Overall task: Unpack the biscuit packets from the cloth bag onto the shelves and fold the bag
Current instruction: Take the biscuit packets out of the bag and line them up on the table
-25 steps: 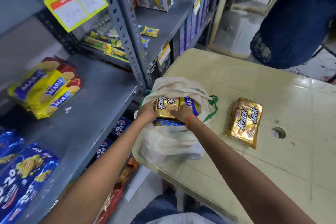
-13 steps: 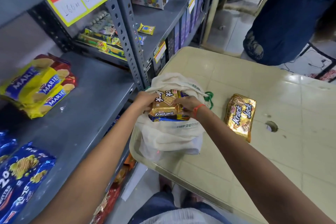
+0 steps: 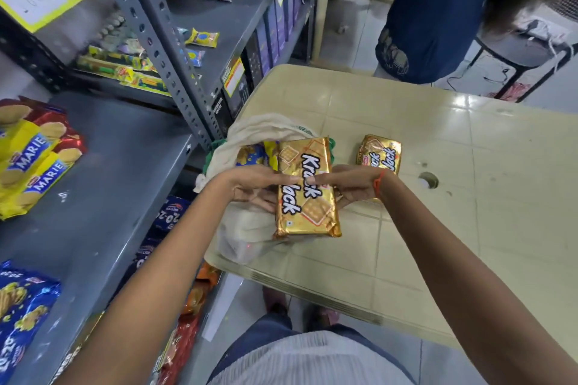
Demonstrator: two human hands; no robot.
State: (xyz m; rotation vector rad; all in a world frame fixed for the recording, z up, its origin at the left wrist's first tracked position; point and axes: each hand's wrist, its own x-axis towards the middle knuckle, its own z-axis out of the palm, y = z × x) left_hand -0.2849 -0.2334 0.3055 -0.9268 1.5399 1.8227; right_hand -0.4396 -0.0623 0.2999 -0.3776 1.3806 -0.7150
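Gold biscuit packet [image 3: 305, 187] over cream table [image 3: 469, 212], grey shelves [image 3: 103, 172] alongside, tiled floor

A grey metal rack [image 3: 175, 50] w/ perforated uprights stands at left, beside a cream plastic table [image 3: 469, 197] w/ a round hole. Behind are a pale tiled floor [image 3: 353, 34] and a black stool [image 3: 516, 50].

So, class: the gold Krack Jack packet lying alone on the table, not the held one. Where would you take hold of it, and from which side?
Take the lone Krack Jack packet across its two long edges, coming down from above. It lies flat on the table, so nothing can slide underneath, and its near end is hidden behind the right hand. The narrow width suits a one-hand grip; its crimped ends would likely crumple.
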